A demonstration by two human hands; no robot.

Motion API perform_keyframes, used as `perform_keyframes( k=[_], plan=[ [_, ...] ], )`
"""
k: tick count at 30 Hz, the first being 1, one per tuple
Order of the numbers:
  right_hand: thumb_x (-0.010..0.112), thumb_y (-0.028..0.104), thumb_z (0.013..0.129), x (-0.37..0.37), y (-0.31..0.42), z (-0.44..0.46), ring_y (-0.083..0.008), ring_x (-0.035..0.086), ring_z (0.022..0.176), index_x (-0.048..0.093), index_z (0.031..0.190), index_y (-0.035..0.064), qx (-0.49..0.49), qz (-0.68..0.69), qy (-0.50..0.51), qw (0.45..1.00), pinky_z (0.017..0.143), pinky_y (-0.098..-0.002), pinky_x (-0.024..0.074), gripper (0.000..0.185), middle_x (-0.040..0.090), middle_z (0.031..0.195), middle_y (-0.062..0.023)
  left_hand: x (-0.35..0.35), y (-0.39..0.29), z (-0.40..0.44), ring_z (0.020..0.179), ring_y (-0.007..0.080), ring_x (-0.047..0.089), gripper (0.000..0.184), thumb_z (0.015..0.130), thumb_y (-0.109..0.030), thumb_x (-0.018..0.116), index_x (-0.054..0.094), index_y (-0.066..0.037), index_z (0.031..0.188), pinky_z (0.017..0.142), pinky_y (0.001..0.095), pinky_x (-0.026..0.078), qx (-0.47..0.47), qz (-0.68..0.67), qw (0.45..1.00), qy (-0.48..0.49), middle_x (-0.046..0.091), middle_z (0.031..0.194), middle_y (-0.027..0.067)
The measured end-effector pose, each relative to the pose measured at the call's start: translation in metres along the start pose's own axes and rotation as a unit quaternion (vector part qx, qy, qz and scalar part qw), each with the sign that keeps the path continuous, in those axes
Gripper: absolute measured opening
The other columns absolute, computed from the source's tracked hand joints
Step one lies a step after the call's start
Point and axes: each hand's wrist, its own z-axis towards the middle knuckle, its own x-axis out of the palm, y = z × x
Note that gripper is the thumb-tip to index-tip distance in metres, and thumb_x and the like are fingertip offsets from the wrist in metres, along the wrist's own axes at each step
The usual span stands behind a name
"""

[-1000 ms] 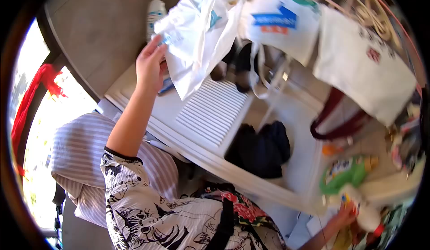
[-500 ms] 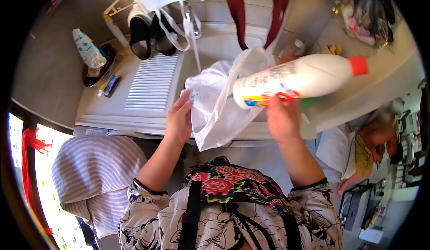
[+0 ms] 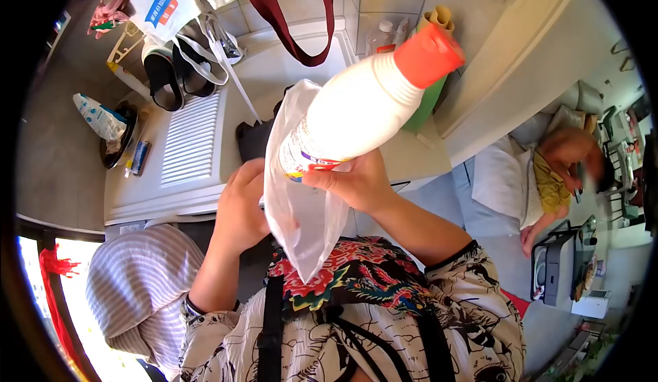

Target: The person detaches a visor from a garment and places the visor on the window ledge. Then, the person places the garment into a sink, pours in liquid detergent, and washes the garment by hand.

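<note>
A large white bottle (image 3: 353, 111) with a red cap tilts up to the right, its labelled lower end inside the mouth of a white plastic bag (image 3: 308, 224). My right hand (image 3: 360, 180) is wrapped round the lower part of the bottle, thumb across the label. At the bag's left edge is my left hand (image 3: 241, 207), fingers bent and closed on the bag, with the fingertips partly hidden. Behind the bag, dark cloth (image 3: 255, 139) lies in the white sink (image 3: 274, 74).
Black shoes (image 3: 163, 80) stand behind the ribbed washboard (image 3: 188, 142). Cloth bags (image 3: 161, 5) hang above the sink. A green bottle (image 3: 428, 101) is partly hidden behind the white one. At the right, a person (image 3: 569, 156) sits on a sofa (image 3: 497, 183).
The right hand has brought the white bottle from the right to the bag, and its lower end is now in the bag's mouth. The left hand has drawn the bag nearer to my body.
</note>
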Motion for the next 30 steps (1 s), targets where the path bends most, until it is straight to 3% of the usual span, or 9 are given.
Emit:
perform_keyframes(
  k=[3,5,9,11,17,20,26,29,30],
  plan=[
    [0.08,0.015,0.07,0.0,0.013,0.006,-0.0168,0.059,0.095,0.057,0.108,0.0006,-0.081,-0.028,-0.024,0.996,0.087,-0.0318,0.0453,0.046,0.063,0.1,-0.0062,0.017,-0.003,0.014,0.112,0.0369,0.049,0.063,0.06,-0.031,0.079,0.06,-0.004,0.113,0.095,0.0426,0.039,0.052,-0.08,0.994,-0.046,0.052,0.123,0.0186],
    [0.08,0.012,0.071,-0.016,0.024,0.011,-0.0229,0.052,0.112,0.048,0.122,-0.0041,-0.124,-0.149,0.103,0.976,0.095,-0.0344,0.041,0.063,0.054,0.124,-0.0163,0.024,-0.001,0.022,0.119,0.0401,0.045,0.067,0.064,-0.029,0.077,0.053,0.0,0.12,0.101,0.0438,0.035,0.053,-0.144,0.987,-0.05,0.048,0.128,0.0223],
    [0.082,0.018,0.068,-0.022,0.039,0.012,-0.0197,0.058,0.097,0.056,0.107,0.0008,-0.082,-0.167,0.033,0.982,0.087,-0.034,0.0445,0.049,0.061,0.104,-0.0094,0.029,-0.017,0.029,0.125,0.0409,0.039,0.084,0.067,-0.03,0.075,0.036,0.002,0.134,0.105,0.0433,0.03,0.008,-0.161,0.979,-0.126,0.041,0.135,0.023],
    [0.083,0.021,0.067,-0.019,0.041,0.008,-0.0205,0.057,0.098,0.055,0.107,0.0012,-0.088,-0.176,0.023,0.98,0.088,-0.0346,0.0434,0.053,0.06,0.106,-0.0101,0.027,-0.025,0.039,0.126,0.0389,0.039,0.089,0.066,-0.03,0.076,0.032,0.0,0.137,0.104,0.043,0.031,0.076,-0.057,0.991,-0.097,0.04,0.138,0.021],
    [0.082,0.036,0.063,-0.032,0.041,0.013,-0.0284,0.057,0.09,0.056,0.1,0.0008,-0.212,-0.368,0.011,0.905,0.08,-0.037,0.0431,0.057,0.059,0.098,-0.0131,0.035,-0.051,0.052,0.111,0.0274,0.055,0.111,0.05,-0.025,0.09,0.027,0.0,0.138,0.091,0.0356,0.044,0.025,-0.375,0.925,-0.058,0.056,0.12,0.016],
    [0.081,0.035,0.065,-0.038,0.05,0.007,-0.0311,0.056,0.094,0.057,0.096,0.0004,-0.091,-0.306,0.055,0.946,0.081,-0.0375,0.0422,0.052,0.059,0.1,-0.0146,0.033,-0.055,0.057,0.105,0.0225,0.057,0.111,0.046,-0.029,0.092,0.031,0.001,0.134,0.088,0.0343,0.046,0.021,-0.321,0.945,-0.059,0.057,0.115,0.0148],
    [0.073,0.044,0.075,-0.048,0.058,-0.019,-0.0267,0.045,0.121,0.045,0.125,-0.0012,0.024,-0.211,0.045,0.976,0.099,-0.037,0.035,0.073,0.049,0.127,-0.0174,0.03,-0.072,0.069,0.103,0.0218,0.057,0.099,0.054,-0.026,0.089,0.034,0.003,0.131,0.088,0.0337,0.046,0.065,-0.337,0.936,-0.073,0.056,0.114,0.0149],
    [0.062,0.057,0.079,-0.075,0.054,-0.036,-0.0258,0.037,0.129,0.029,0.14,-0.0002,-0.113,-0.103,0.011,0.988,0.107,-0.0365,0.0251,0.089,0.041,0.135,-0.0178,0.021,-0.079,0.073,0.1,0.0174,0.057,0.077,0.065,-0.021,0.083,0.038,0.003,0.124,0.087,0.0329,0.047,0.05,-0.427,0.898,-0.091,0.057,0.11,0.0122],
    [0.055,0.06,0.082,-0.083,0.06,-0.045,-0.027,0.033,0.131,0.025,0.142,0.0003,-0.163,-0.232,0.033,0.958,0.109,-0.0363,0.0212,0.09,0.039,0.137,-0.0185,0.02,-0.078,0.076,0.1,0.0176,0.057,0.076,0.067,-0.02,0.082,0.037,0.003,0.124,0.086,0.0331,0.047,0.052,-0.46,0.882,-0.085,0.057,0.109,0.012]
  ],
)
